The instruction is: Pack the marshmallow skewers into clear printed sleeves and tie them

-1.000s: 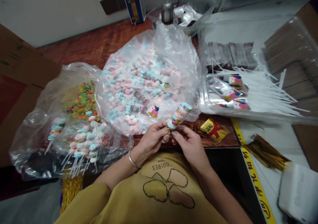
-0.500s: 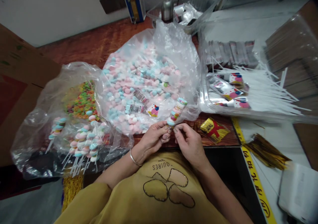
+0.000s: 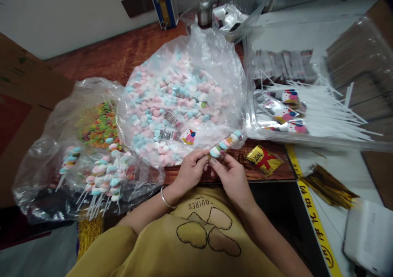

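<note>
Between my hands a wrapped marshmallow skewer (image 3: 225, 144) tilts up to the right, its sweets in pastel blue, white, pink and orange. My left hand (image 3: 194, 166) pinches its lower end. Closed fingers of my right hand (image 3: 231, 174) meet the same end from the other side; a small golden spot shows there, too small to make out. Just beyond lies a big clear bag of pink and blue marshmallows (image 3: 172, 90), with printed wrappers (image 3: 188, 136) on it. A yellow packet of twist ties (image 3: 264, 160) rests to the right of my right hand.
On the left, several unwrapped marshmallow skewers (image 3: 104, 174) lie on a clear bag beside ring-shaped sweets (image 3: 100, 123). A clear plastic tray (image 3: 253, 127) at right holds white sticks (image 3: 331, 111) and wrappers. Loose gold ties (image 3: 333, 187) lie near a white box (image 3: 368, 236).
The skewer has tipped from nearly upright toward the right and turned. My right hand has moved slightly left, its fingers now against the skewer's lower end.
</note>
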Tool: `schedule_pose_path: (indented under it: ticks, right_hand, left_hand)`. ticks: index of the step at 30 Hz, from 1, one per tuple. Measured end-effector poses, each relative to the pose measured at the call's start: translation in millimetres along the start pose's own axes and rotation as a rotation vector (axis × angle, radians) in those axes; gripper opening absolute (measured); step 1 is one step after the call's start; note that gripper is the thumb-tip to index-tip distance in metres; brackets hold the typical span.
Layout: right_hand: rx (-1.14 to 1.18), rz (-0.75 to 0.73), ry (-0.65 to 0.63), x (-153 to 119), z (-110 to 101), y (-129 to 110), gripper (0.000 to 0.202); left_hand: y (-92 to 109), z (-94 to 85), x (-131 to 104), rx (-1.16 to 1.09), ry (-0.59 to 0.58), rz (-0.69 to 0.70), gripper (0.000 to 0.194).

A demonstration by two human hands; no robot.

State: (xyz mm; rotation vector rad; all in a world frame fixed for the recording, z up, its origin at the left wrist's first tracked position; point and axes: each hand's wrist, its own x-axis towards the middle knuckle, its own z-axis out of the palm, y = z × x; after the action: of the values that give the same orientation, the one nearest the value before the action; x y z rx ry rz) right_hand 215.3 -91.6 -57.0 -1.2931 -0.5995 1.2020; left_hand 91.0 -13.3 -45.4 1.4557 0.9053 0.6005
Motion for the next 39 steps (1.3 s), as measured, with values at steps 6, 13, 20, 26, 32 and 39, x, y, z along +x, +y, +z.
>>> schedule_pose_path:
  ticks: [6,13,20,26,32,39]
  right_hand:
    - [0.122,0.029,0.090,4.8,0.4,13.9,0.039]
    - [0.050,-0.023,0.053,6.2,-0.8,11.4,0.037]
    - [-0.189,-0.182,0.091,1.8,-2.6,14.0,0.030]
    - [-0.228,-0.215,0.104,0.9,-1.5,13.3,0.027]
    - [-0.009,-0.104,0.042,6.5,0.7,8.6,0.028]
    - [-0.408,-0.262,0.134,-3.4,-7.7,4.2,0.023]
  left_hand:
    - [5.7,-1.5,-3.6,0.282,-0.109,0.319,0.029]
    - [-2.1,-0.8,-3.7,0.410,-0.102,0.442,0.039]
    - [-7.4,9.1,-7.1,0.197,0.042,0.198,0.024]
    - [-5.4,14.9,-9.2,-0.015,0.084,0.046,0.018]
    - [-7.1,15.5,-4.6,-0.060,0.008,0.057,0.020]
    - [-21.6,1.9,-5.2,0.722,0.046,0.547,0.025]
